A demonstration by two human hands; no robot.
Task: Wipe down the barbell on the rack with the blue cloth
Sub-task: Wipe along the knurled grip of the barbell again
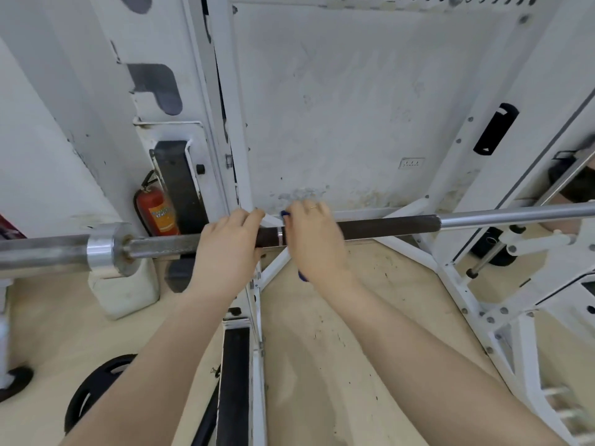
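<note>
The barbell [386, 226] lies across the view on the white rack [450, 272], with a steel sleeve and collar at the left and a dark middle section. My left hand [225, 249] is wrapped around the bar just left of the dark section. My right hand [314, 239] grips the bar right beside it, closed over the blue cloth [302, 275]. Only small blue edges of the cloth show above and below that hand.
A red fire extinguisher [157, 214] stands by the wall behind the bar at left. A black weight plate [93, 391] lies on the floor at lower left. A black bench pad [233, 381] runs under my arms. White rack struts fill the right side.
</note>
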